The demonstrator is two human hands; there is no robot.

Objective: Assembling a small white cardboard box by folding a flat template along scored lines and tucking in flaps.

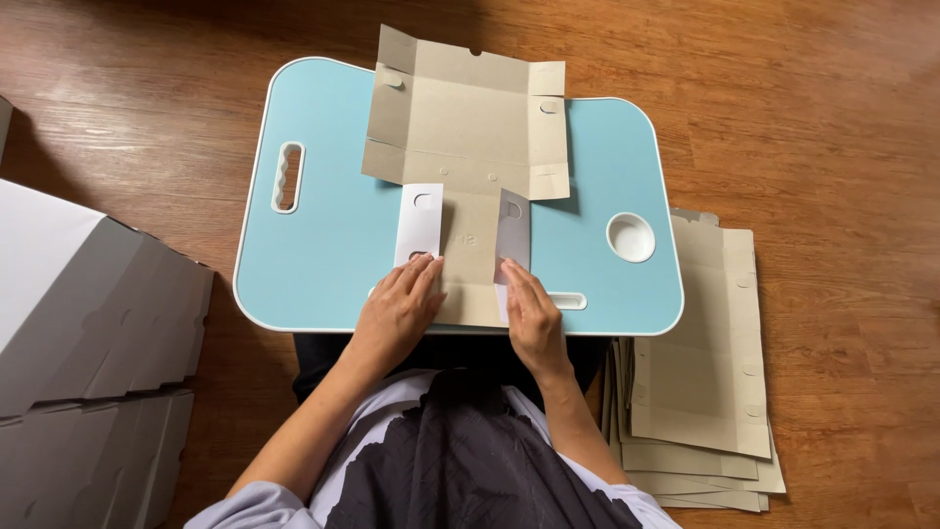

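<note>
Hands pressed flat, neither grip clenched: left hand (397, 306) and right hand (530, 312) held the box blank's (468, 127) near flaps on the blue tabletop (323, 255). Uneven pressure could have skewed the crease or slid the blank farther away.

A flat brown cardboard box blank (468, 127) lies unfolded across the far middle of the blue lap table (323, 264), its narrow section reaching the near edge, with 2 side flaps folded up, white-faced.
</note>
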